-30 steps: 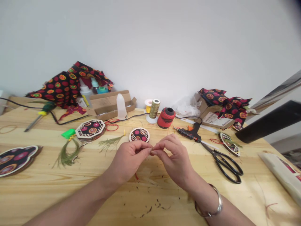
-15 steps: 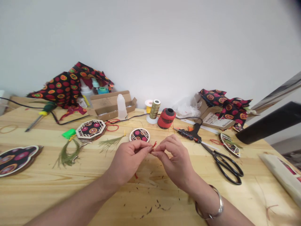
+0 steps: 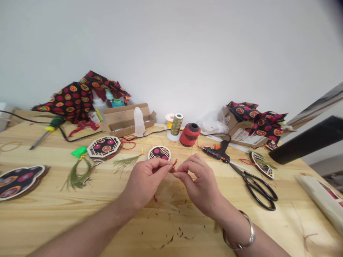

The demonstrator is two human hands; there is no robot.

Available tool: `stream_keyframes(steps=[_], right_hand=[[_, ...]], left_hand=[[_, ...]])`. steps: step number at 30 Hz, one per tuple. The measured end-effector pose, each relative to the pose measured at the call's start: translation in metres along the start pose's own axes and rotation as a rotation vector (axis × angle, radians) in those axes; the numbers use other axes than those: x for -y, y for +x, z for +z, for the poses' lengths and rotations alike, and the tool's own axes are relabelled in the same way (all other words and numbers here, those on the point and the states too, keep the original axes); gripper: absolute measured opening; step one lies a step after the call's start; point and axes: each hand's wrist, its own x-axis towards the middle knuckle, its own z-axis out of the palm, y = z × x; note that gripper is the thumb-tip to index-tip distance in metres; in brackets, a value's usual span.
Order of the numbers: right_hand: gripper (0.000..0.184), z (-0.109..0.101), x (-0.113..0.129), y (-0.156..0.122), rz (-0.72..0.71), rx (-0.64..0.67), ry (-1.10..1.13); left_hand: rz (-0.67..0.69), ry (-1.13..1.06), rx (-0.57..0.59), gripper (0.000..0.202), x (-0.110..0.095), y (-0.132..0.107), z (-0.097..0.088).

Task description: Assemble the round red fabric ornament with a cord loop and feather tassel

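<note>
A short piece of red cord (image 3: 175, 162) stands up between my pinched fingertips. My left hand (image 3: 147, 180) is closed on it with thumb and forefinger, and a red end (image 3: 155, 198) hangs below that hand. Close by on the right, my right hand (image 3: 199, 182) is pinched at the cord too; the exact spot it grips is too small to see clearly. Just behind my fingers lies a round wooden-framed ornament (image 3: 159, 153) with dark patterned fabric. A red thread spool (image 3: 189, 135) stands beyond, beside a green-gold thread cone (image 3: 177, 125).
Black-handled scissors (image 3: 259, 191) and a glue gun (image 3: 218, 152) lie to the right. An octagonal ornament (image 3: 104, 147), a green tassel (image 3: 79, 175) and a screwdriver (image 3: 48, 130) are on the left. A white bottle (image 3: 139, 122) stands by an open cardboard box (image 3: 120, 121). Dark scraps (image 3: 171, 238) litter the front.
My fingertips have shifted very slightly around the red cord, the right ones a little away from the left. Everything else stays where it was.
</note>
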Motion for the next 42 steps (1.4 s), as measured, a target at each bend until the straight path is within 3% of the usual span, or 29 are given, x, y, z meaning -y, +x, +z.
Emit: stream_keyframes(steps=[24,30,33,36,39,42], right_hand=[[0.015,-0.003,0.009,-0.001,0.093,0.132,0.231],[0.016,-0.010,0.010,-0.001,0.094,0.196,0.339],[0.026,-0.010,0.003,0.000,0.155,0.079,0.295],[0.014,-0.004,-0.007,0.002,0.247,-0.058,0.213],[0.023,0.002,-0.013,0.004,0.289,-0.016,0.278],[0.009,0.004,-0.013,0.004,0.308,0.022,0.303]], left_hand=[[-0.026,0.001,-0.049,0.017,0.005,0.001,-0.001],[-0.040,-0.073,-0.014,0.020,0.003,0.000,-0.002],[-0.089,-0.125,0.002,0.023,0.002,0.001,-0.001],[-0.090,-0.163,0.032,0.022,0.003,0.002,0.000],[-0.092,-0.205,0.081,0.023,0.003,0.001,0.001],[-0.137,-0.247,0.124,0.024,0.003,0.000,0.001]])
